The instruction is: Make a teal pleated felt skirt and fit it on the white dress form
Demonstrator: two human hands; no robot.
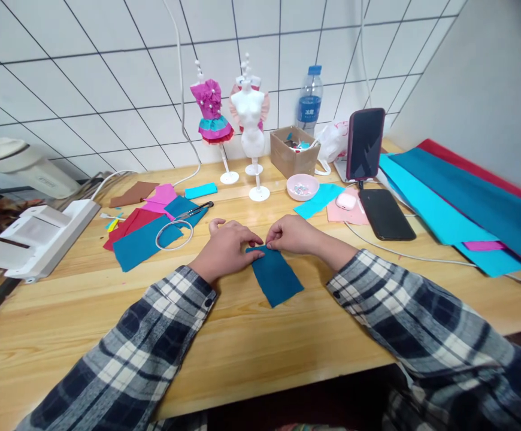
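A small teal felt rectangle lies on the wooden table in front of me. My left hand pinches its far left corner, fingers closed on the cloth. My right hand pinches the far edge beside it, fingertips pressed together on the felt. Both hands meet at the piece's top edge; the rest of it lies flat toward me.
Scissors and a white ring rest on red, pink and teal felt scraps at left. Two mini mannequins, a cardboard box, bead bowl, water bottle, two phones and large felt sheets fill the back and right.
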